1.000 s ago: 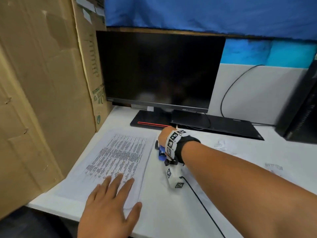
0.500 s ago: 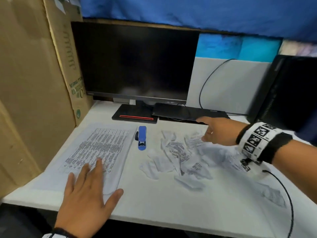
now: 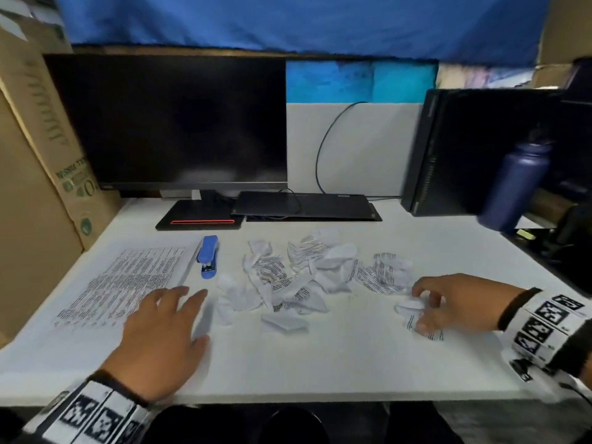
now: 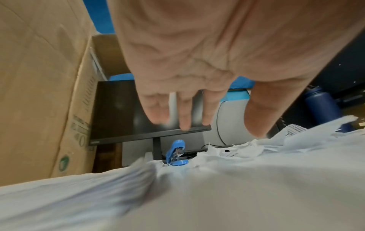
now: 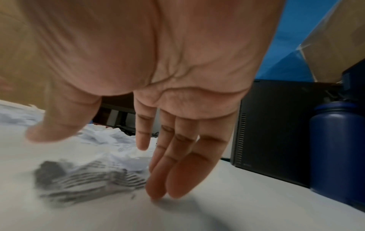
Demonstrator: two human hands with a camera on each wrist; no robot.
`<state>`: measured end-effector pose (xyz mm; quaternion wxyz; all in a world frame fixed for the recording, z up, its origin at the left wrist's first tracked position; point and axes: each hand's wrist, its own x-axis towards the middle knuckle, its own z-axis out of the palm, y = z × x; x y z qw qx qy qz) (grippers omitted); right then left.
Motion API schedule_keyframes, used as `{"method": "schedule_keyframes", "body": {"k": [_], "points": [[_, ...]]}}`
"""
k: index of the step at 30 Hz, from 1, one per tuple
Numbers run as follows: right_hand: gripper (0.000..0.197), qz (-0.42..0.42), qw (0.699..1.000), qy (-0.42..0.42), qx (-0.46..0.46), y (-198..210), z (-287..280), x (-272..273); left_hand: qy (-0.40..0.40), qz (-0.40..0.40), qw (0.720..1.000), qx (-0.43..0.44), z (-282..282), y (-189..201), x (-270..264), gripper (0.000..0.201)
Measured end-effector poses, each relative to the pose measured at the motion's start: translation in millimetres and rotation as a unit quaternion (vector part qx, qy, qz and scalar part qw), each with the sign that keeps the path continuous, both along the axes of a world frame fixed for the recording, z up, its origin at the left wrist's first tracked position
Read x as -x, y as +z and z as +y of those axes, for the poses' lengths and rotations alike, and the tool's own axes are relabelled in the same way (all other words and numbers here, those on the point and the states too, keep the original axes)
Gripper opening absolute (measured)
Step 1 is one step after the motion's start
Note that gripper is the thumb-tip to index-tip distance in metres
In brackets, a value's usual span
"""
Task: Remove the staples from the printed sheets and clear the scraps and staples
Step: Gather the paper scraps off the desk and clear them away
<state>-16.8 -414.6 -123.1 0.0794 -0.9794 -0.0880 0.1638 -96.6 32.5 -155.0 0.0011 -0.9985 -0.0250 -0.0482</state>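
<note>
The printed sheets (image 3: 128,280) lie flat on the left of the white table (image 3: 320,363). A blue stapler (image 3: 209,256) lies just beyond their top right corner, untouched. Torn printed scraps (image 3: 304,277) are scattered across the middle. My left hand (image 3: 179,312) is flat with straight fingers at the sheets' right edge; the left wrist view shows this hand (image 4: 187,109) held over the paper (image 4: 98,195). My right hand (image 3: 429,307) is spread over the rightmost scraps (image 3: 413,306). In the right wrist view its fingertips (image 5: 158,192) touch the table beside a printed scrap (image 5: 88,176). No staples can be made out.
A dark monitor (image 3: 169,123) and a flat black device (image 3: 304,205) stand at the back. A black computer tower (image 3: 480,149) and a dark blue bottle (image 3: 515,184) are at the back right. Cardboard boxes (image 3: 38,155) wall off the left side.
My right hand left the stapler beside the sheets and swept right, then back toward me onto the rightmost scraps. My left hand slid right to the sheets' edge.
</note>
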Motion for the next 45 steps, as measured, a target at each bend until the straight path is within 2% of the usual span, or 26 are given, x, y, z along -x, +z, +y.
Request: {"method": "schedule_keyframes", "body": {"k": [3,6,8,14,17,19,23,27,29,31,34,35,38,40,42,44,45], "points": [[0.047,-0.005,0.999,0.039,-0.009,-8,6,1,-0.016,0.112,0.989,0.093,-5,9,-34,0.069],[0.041,-0.026,0.998,0.047,0.039,-11,10,0,-0.002,0.161,0.984,0.076,-3,12,-62,0.082],[0.034,-0.034,0.998,0.037,0.038,-12,9,-2,-0.005,0.170,0.983,0.064,-2,13,-73,0.081],[0.003,-0.050,0.998,0.025,0.022,-12,5,-6,-0.006,0.146,0.985,0.095,-2,9,-81,0.040],[0.009,-0.102,0.994,0.015,-0.038,-7,-1,-15,-0.015,0.119,0.987,0.111,-2,9,-80,0.017],[0.005,-0.141,0.986,0.013,-0.083,0,-2,-27,-0.032,0.098,0.989,0.111,-3,8,-78,0.008],[0.013,-0.115,0.990,-0.026,-0.072,6,9,-55,-0.083,0.057,0.993,0.063,-7,5,-73,0.012],[0.016,-0.066,0.997,-0.042,0.015,2,29,-76,-0.099,0.033,0.994,0.010,-8,5,-66,0.013],[0.009,-0.045,0.997,-0.031,0.056,0,37,-80,-0.094,0.014,0.995,0.013,-9,11,-65,0.013],[0.019,-0.033,0.995,-0.025,0.086,-5,44,-85,-0.069,-0.014,0.996,0.053,-9,20,-66,0.010],[0.008,-0.055,0.989,-0.013,0.134,-10,48,-87,-0.001,-0.041,0.976,0.213,0,31,-73,0.014],[0.006,-0.069,0.987,-0.006,0.144,-10,48,-86,0.015,-0.046,0.958,0.284,3,34,-76,0.018],[0.021,-0.098,0.985,-0.024,0.141,-8,44,-84,0.055,-0.059,0.878,0.472,5,40,-80,0.018],[0.018,-0.133,0.985,-0.059,0.090,-2,36,-84,0.077,-0.063,0.850,0.517,3,43,-83,0.023],[0.005,-0.160,0.981,-0.108,0.001,4,25,-86,0.082,-0.074,0.846,0.521,2,42,-87,0.025],[0.013,-0.177,0.970,-0.147,-0.081,10,13,-91,0.085,-0.063,0.848,0.519,3,40,-90,0.016],[0.015,-0.183,0.964,-0.158,-0.110,16,9,-91,0.087,-0.037,0.850,0.519,5,40,-92,0.019]]}}
